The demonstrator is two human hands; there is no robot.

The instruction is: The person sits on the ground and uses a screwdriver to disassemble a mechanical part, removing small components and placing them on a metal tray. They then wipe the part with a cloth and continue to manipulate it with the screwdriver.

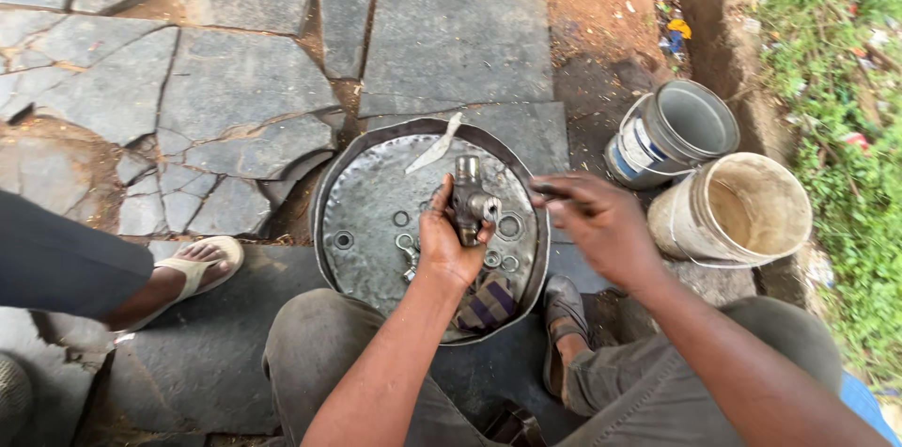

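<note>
My left hand [447,242] grips a grey metal cross-shaped joint piece [470,198] and holds it upright over a round dented metal pan [366,174]. Beside it on the right, my right hand [597,221] hovers with its fingers pinched around a thin dark tool [554,190] that is blurred. In the pan lie several metal rings and washers [508,225], a ring clip [406,245], a striped rag [489,304] and a flat pale metal strip [434,148] leaning on the far rim.
Two empty buckets lie tilted at the right, a grey one [672,132] and a cream one [738,209]. Another person's sandalled foot [193,273] rests on the left. Cracked stone slabs [235,80] cover the ground; grass [846,80] borders the right.
</note>
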